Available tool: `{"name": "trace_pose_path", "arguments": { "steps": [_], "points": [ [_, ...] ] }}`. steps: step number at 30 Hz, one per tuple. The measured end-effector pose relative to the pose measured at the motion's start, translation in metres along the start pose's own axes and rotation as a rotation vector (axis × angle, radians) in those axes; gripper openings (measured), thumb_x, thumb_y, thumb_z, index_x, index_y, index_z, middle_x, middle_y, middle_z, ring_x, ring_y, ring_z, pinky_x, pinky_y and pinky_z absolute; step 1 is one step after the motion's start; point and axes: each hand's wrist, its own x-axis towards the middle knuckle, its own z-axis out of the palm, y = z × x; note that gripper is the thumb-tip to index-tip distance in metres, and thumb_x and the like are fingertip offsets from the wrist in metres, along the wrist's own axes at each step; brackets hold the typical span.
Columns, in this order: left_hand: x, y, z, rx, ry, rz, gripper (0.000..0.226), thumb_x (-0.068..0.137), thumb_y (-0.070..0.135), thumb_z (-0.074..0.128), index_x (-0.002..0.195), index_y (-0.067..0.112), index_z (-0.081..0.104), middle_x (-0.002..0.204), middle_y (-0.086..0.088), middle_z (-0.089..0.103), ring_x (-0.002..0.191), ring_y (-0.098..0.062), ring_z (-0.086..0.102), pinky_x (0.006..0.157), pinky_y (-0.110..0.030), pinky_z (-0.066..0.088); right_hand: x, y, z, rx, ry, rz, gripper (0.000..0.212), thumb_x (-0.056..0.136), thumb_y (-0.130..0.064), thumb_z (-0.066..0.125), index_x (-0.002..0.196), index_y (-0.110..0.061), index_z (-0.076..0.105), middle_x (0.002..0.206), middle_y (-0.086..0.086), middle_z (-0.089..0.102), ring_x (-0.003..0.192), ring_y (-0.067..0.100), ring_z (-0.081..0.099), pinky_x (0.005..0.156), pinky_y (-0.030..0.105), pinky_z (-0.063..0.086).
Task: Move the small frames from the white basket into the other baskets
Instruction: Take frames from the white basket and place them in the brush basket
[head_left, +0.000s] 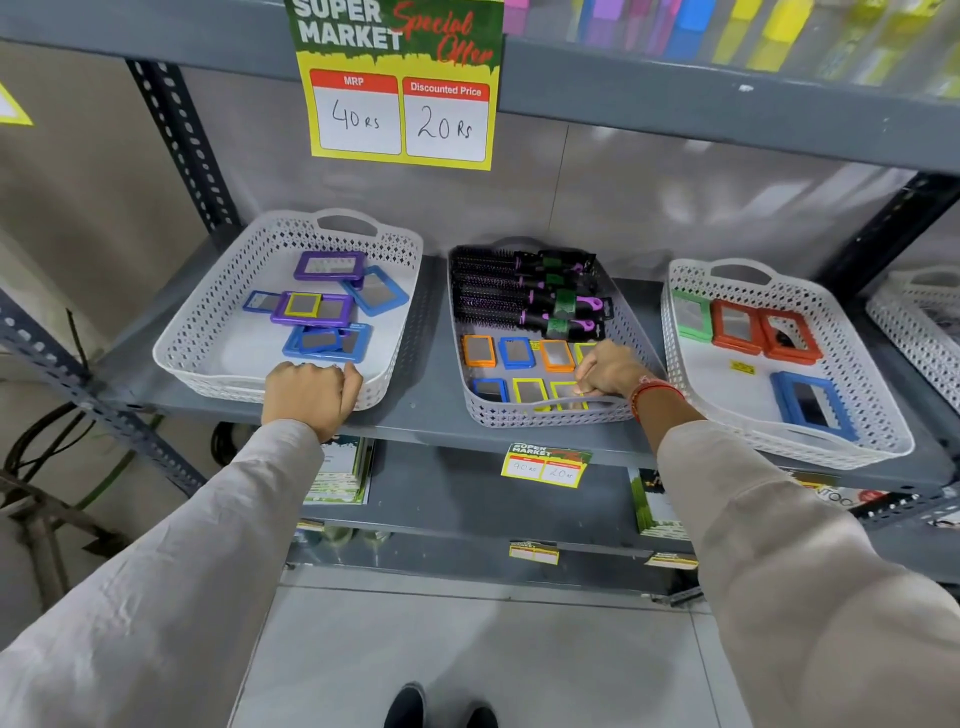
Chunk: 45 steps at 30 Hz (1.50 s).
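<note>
We stood at the grey shelf (426, 415), three baskets in a row. The middle basket (545, 418) held hairbrushes (524, 296) behind and the small frames (511, 369) in front. Our left hand (310, 392) curled shut over the left basket (208, 317) rim, holding only that. Our right hand (608, 371) reached among the frames, fingers (584, 387) pinching a yellow one, we judged. Crowded so tightly, its neighbours risked being dragged along or knocked out of line
</note>
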Motion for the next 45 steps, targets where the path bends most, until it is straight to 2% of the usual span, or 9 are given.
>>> {"name": "trace_pose_path", "arguments": {
  "steps": [5, 9, 13, 16, 20, 27, 29, 35, 45],
  "points": [
    [0.001, 0.001, 0.003, 0.013, 0.013, 0.012, 0.043, 0.098, 0.031, 0.026, 0.102, 0.016, 0.066, 0.083, -0.007, 0.073, 0.066, -0.026, 0.056, 0.065, -0.027, 0.037, 0.001, -0.006, -0.004, 0.071, 0.025, -0.020, 0.010, 0.085, 0.003, 0.065, 0.093, 0.006, 0.070, 0.095, 0.022, 0.070, 0.068, 0.021, 0.064, 0.048, 0.014, 0.054],
    [0.001, 0.000, 0.001, -0.075, 0.040, -0.013, 0.046, 0.097, 0.030, 0.027, 0.090, 0.012, 0.069, 0.076, -0.010, 0.072, 0.064, -0.027, 0.058, 0.064, -0.028, 0.036, 0.008, -0.044, -0.014, 0.105, 0.160, -0.140, 0.013, 0.084, -0.001, 0.067, 0.073, -0.007, 0.066, 0.085, 0.012, 0.066, 0.071, 0.013, 0.062, 0.073, 0.024, 0.054],
    [-0.002, -0.005, 0.001, -0.238, 0.158, -0.072, 0.065, 0.087, 0.039, 0.016, 0.047, 0.009, 0.057, 0.042, -0.006, 0.042, 0.041, -0.021, 0.040, 0.055, -0.027, 0.045, 0.010, -0.107, -0.016, 0.188, 0.159, -0.273, 0.026, 0.080, -0.008, 0.073, 0.061, -0.020, 0.060, 0.080, 0.008, 0.066, 0.057, 0.008, 0.060, 0.051, 0.012, 0.051],
    [0.000, -0.018, 0.010, -0.238, 0.178, -0.064, 0.056, 0.084, 0.042, 0.013, 0.045, 0.016, 0.044, 0.042, -0.003, 0.038, 0.040, -0.020, 0.037, 0.058, -0.028, 0.046, 0.004, -0.156, -0.006, 0.179, 0.079, -0.373, 0.001, 0.083, -0.008, 0.070, 0.083, -0.007, 0.072, 0.083, 0.007, 0.065, 0.072, 0.016, 0.062, 0.064, 0.017, 0.056],
    [0.003, -0.024, 0.017, -0.214, 0.256, -0.075, 0.054, 0.084, 0.037, 0.024, 0.037, 0.016, 0.042, 0.032, -0.001, 0.037, 0.032, -0.017, 0.027, 0.050, -0.022, 0.045, 0.010, -0.201, 0.027, 0.259, -0.024, -0.424, 0.013, 0.083, -0.006, 0.069, 0.071, -0.009, 0.066, 0.082, 0.013, 0.065, 0.054, 0.007, 0.054, 0.042, 0.008, 0.047],
    [0.007, -0.024, 0.022, -0.136, 0.330, -0.026, 0.050, 0.078, 0.030, 0.033, 0.031, 0.016, 0.036, 0.026, -0.001, 0.047, 0.023, -0.016, 0.040, 0.044, -0.015, 0.036, 0.035, -0.256, 0.080, 0.144, -0.010, -0.408, 0.027, 0.082, -0.018, 0.068, 0.102, 0.000, 0.071, 0.092, 0.013, 0.071, 0.082, 0.025, 0.068, 0.083, 0.034, 0.054],
    [0.009, -0.024, 0.023, -0.141, 0.349, -0.006, 0.044, 0.078, 0.030, 0.033, 0.037, 0.017, 0.027, 0.026, 0.000, 0.047, 0.023, -0.015, 0.041, 0.044, -0.015, 0.033, 0.041, -0.269, 0.086, 0.122, 0.040, -0.391, 0.028, 0.082, -0.023, 0.067, 0.101, -0.003, 0.069, 0.108, 0.015, 0.070, 0.102, 0.028, 0.067, 0.084, 0.035, 0.053],
    [0.010, -0.023, 0.025, -0.169, 0.330, -0.031, 0.049, 0.076, 0.027, 0.035, 0.030, 0.015, 0.040, 0.027, -0.002, 0.049, 0.024, -0.018, 0.044, 0.044, -0.015, 0.035, 0.044, -0.308, 0.118, 0.134, -0.070, -0.459, 0.032, 0.078, -0.036, 0.073, 0.083, -0.007, 0.060, 0.094, 0.018, 0.066, 0.091, 0.031, 0.069, 0.076, 0.038, 0.056],
    [0.008, -0.023, 0.023, -0.165, 0.371, -0.018, 0.043, 0.078, 0.026, 0.034, 0.039, 0.016, 0.022, 0.025, -0.003, 0.046, 0.023, -0.018, 0.040, 0.044, -0.016, 0.032, 0.037, -0.327, 0.139, 0.041, -0.077, -0.432, 0.072, 0.077, -0.048, 0.071, 0.129, -0.004, 0.050, 0.136, 0.014, 0.055, 0.123, 0.033, 0.054, 0.096, 0.039, 0.049]
  ]
}}
